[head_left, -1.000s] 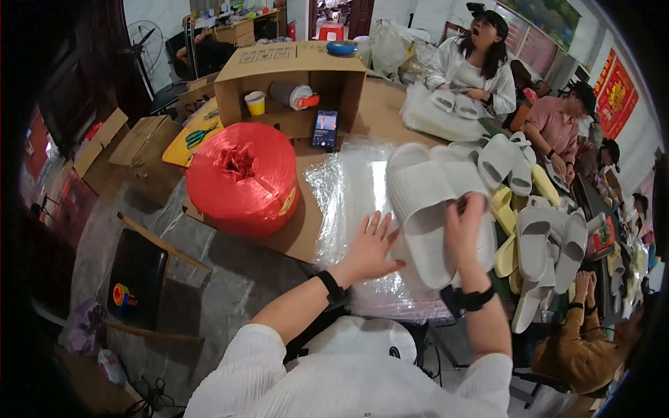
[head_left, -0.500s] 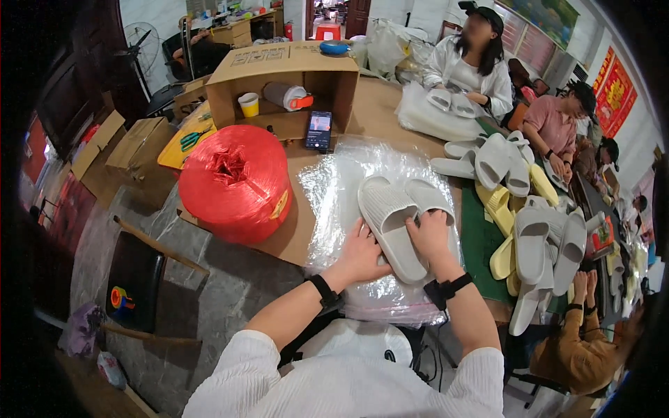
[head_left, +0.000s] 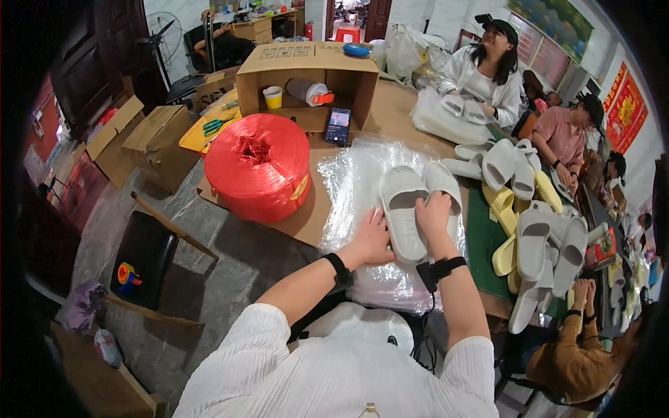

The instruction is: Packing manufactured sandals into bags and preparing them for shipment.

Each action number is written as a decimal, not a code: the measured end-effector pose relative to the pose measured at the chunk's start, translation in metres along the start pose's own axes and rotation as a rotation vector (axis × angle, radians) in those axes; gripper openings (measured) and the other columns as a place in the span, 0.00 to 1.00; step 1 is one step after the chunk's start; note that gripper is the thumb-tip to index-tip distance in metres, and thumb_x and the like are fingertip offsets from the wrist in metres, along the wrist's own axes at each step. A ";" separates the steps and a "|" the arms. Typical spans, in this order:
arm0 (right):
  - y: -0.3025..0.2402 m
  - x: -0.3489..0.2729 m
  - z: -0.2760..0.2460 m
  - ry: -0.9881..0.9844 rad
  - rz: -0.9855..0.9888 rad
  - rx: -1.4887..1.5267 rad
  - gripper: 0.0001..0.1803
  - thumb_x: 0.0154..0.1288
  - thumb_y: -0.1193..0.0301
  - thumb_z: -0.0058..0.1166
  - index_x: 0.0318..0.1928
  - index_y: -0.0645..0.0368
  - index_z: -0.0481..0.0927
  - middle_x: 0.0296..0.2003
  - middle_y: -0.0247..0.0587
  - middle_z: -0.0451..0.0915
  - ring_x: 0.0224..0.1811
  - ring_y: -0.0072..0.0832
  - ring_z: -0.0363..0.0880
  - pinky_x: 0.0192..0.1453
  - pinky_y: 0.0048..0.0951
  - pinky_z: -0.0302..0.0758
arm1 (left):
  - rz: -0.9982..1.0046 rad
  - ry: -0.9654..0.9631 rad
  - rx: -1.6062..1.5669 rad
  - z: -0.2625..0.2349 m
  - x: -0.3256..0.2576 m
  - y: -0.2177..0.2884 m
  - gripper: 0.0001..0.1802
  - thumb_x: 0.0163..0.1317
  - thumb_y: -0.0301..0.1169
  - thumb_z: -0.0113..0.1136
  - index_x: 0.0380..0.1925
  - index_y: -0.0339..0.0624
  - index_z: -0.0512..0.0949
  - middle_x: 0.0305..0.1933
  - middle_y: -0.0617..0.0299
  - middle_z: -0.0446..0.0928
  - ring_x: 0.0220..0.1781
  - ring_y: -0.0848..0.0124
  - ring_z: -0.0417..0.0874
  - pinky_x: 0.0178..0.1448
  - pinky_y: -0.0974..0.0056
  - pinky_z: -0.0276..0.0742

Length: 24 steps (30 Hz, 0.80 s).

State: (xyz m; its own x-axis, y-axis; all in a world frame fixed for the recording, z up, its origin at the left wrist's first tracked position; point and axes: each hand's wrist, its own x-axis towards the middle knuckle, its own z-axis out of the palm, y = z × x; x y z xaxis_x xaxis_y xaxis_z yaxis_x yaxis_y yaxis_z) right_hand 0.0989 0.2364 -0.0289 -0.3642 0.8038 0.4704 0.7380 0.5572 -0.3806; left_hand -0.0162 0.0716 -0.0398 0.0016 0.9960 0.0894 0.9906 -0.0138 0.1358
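A pair of light grey slippers lies side by side on a stack of clear plastic bags [head_left: 348, 164]. My right hand [head_left: 435, 216] reaches between them, its fingers closed around the inner edge of the left slipper [head_left: 406, 233] and covering part of the right slipper [head_left: 446, 182]. My left hand [head_left: 373, 240] rests on the bags, fingers stretched out along the outer side of the left slipper. Both slippers have their toe straps toward the far side; the right one's heel is hidden behind my right hand and wrist.
A big red roll of plastic twine [head_left: 258, 171] stands left of the bags. Behind is an open cardboard box [head_left: 306, 59] with a yellow cup [head_left: 272, 99] and tumbler; a phone [head_left: 339, 125] lies before it. Grey and yellow slippers [head_left: 533, 244] pile up at right; co-workers sit beyond.
The slippers now lie side by side, the left one turned with its strap at the far end. My right hand has shifted with them; my left stays at the left slipper's side.
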 end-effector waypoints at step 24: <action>0.075 -0.194 -0.196 0.123 0.007 0.538 0.17 0.66 0.72 0.54 0.51 0.71 0.79 0.48 0.48 0.81 0.52 0.37 0.79 0.59 0.33 0.70 | 0.153 0.042 -0.636 -0.008 0.003 -0.040 0.40 0.57 0.52 0.68 0.67 0.47 0.70 0.74 0.42 0.62 0.78 0.42 0.52 0.80 0.48 0.47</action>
State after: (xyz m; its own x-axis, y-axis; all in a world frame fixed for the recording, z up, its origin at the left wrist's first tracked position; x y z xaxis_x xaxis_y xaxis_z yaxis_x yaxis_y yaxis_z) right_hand 0.3364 0.0808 0.0075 -0.2675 0.7955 0.5436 0.3343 0.6058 -0.7220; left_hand -0.0570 0.0742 -0.0366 0.1182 0.9745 0.1909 0.7057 -0.2177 0.6742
